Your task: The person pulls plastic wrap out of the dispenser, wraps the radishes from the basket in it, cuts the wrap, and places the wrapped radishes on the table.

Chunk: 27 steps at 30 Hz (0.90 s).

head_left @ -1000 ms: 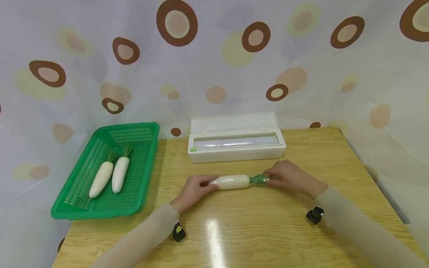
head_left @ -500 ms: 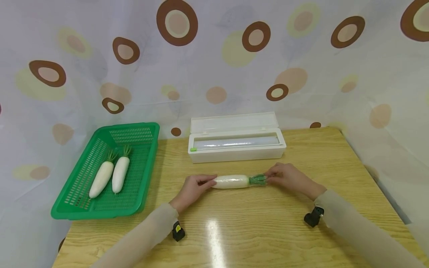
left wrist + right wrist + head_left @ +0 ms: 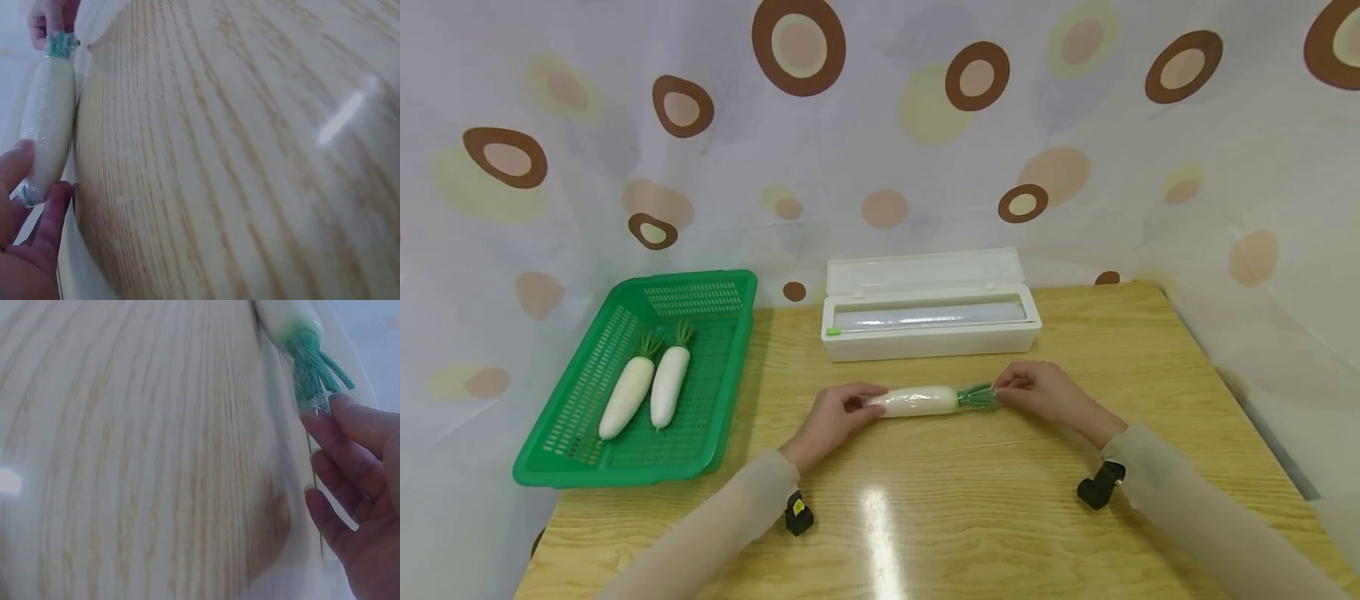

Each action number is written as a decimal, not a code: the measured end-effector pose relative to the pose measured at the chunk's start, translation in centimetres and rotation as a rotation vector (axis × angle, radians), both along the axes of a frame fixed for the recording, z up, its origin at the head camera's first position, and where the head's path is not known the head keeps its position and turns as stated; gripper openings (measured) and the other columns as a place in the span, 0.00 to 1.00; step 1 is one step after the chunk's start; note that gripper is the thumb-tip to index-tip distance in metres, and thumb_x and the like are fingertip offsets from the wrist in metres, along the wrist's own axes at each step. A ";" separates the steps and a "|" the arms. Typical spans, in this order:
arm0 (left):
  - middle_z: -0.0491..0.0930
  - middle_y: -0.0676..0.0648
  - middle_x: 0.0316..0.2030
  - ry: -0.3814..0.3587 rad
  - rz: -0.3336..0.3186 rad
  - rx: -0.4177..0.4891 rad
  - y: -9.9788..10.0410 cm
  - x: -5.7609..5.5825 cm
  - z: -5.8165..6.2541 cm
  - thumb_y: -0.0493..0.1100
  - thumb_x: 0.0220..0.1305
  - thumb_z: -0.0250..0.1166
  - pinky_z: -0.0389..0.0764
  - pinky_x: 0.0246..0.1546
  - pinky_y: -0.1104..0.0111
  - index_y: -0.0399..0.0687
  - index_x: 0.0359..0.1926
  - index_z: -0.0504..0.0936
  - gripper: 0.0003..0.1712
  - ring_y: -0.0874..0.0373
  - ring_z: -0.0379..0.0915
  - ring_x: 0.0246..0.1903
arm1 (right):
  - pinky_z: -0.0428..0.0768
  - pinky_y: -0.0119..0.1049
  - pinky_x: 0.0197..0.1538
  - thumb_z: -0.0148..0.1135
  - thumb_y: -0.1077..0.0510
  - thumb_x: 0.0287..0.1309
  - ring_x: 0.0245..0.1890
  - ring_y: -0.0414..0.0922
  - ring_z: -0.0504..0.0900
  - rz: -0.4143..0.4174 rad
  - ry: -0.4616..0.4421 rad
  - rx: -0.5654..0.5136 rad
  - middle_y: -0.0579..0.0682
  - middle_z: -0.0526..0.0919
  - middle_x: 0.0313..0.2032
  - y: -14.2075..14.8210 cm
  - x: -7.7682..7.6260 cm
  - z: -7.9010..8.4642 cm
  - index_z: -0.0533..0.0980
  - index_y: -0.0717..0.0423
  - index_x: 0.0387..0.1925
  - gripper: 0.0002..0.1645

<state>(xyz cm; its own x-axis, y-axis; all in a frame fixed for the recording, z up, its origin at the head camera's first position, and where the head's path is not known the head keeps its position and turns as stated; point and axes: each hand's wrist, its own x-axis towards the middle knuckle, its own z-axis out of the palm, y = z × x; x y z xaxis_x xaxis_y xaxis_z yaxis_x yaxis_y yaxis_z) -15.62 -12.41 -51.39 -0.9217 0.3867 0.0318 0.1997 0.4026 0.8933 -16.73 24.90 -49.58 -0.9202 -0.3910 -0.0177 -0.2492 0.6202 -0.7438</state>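
A white radish [image 3: 919, 402] wrapped in clear plastic film lies crosswise on the wooden table, its cut green stems [image 3: 310, 365] pointing right. My left hand [image 3: 841, 417] grips the root end between thumb and fingers; the left wrist view shows the thumb on one side and a fingertip on the other. At the stem end, my right hand [image 3: 1047, 397] pinches the film between thumb and index finger, with its other fingers loosely bent. Behind the radish stands a white box [image 3: 934, 340] with its lid raised and a roll of cling film [image 3: 929, 317] inside.
On the left, a green plastic basket [image 3: 730, 392] holds two white radishes, one [image 3: 627, 398] beside the other [image 3: 669, 387]. A patterned curtain [image 3: 880, 133] hangs behind the table [image 3: 985, 525]. A small green slider [image 3: 832, 332] sits at the box's left front.
The right hand's fingers have shifted slightly and now pinch the film at the stem tips. The left hand has stayed on the root end. The basket and box stand unmoved.
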 end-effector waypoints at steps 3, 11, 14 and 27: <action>0.87 0.47 0.47 0.010 -0.007 -0.025 0.1 -0.1 0.2 0.43 0.67 0.73 0.81 0.39 0.71 0.49 0.57 0.87 0.18 0.61 0.80 0.37 | 0.79 0.33 0.43 0.67 0.58 0.70 0.38 0.38 0.81 -0.010 0.025 0.024 0.48 0.89 0.39 -0.1 0.0 0.0 0.87 0.57 0.44 0.07; 0.84 0.46 0.51 0.052 -0.047 -0.076 0.4 0.0 0.2 0.40 0.64 0.76 0.82 0.47 0.67 0.44 0.53 0.84 0.18 0.58 0.79 0.43 | 0.80 0.29 0.44 0.62 0.62 0.73 0.41 0.38 0.84 0.019 -0.102 -0.100 0.57 0.89 0.43 -0.1 0.0 0.1 0.83 0.67 0.49 0.11; 0.81 0.47 0.47 0.091 -0.080 -0.121 0.5 0.0 0.3 0.39 0.62 0.77 0.81 0.48 0.66 0.43 0.52 0.81 0.19 0.58 0.76 0.44 | 0.80 0.27 0.43 0.62 0.63 0.73 0.39 0.36 0.84 0.032 -0.170 -0.163 0.57 0.89 0.41 -0.1 0.1 0.1 0.80 0.69 0.51 0.12; 0.77 0.45 0.48 0.199 -0.181 -0.278 1.0 0.5 0.5 0.39 0.64 0.75 0.75 0.48 0.63 0.43 0.58 0.80 0.23 0.56 0.70 0.44 | 0.80 0.30 0.45 0.65 0.62 0.70 0.41 0.38 0.82 0.145 -0.172 -0.134 0.53 0.86 0.42 0.8 -0.1 -0.1 0.79 0.64 0.51 0.12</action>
